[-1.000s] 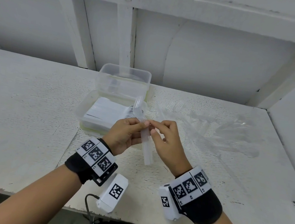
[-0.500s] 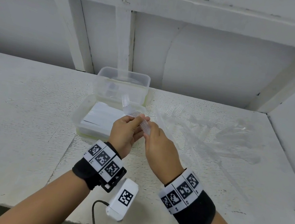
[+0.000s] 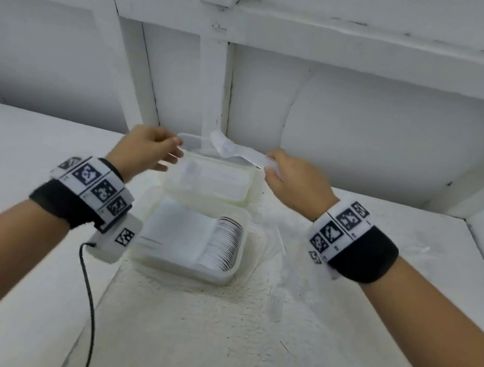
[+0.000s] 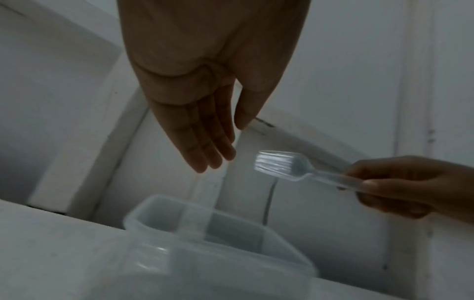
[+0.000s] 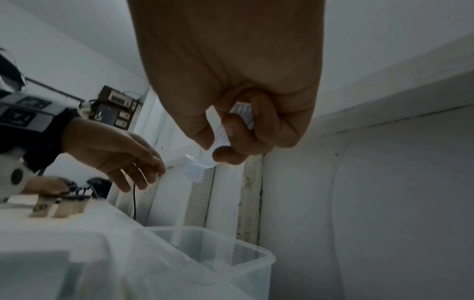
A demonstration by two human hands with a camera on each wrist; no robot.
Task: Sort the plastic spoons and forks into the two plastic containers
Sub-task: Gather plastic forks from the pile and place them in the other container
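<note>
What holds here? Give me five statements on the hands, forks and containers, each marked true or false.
1. The right hand grips clear forks by the handles. True.
2. The left hand holds a spoon. False: its fingers are straight and hold nothing.
3. The near container holds a packed row of spoons. True.
4. The forks lie on the table. False: they are held in the air above the far container.
5. Both containers have lids on. False: both are open on top.
</note>
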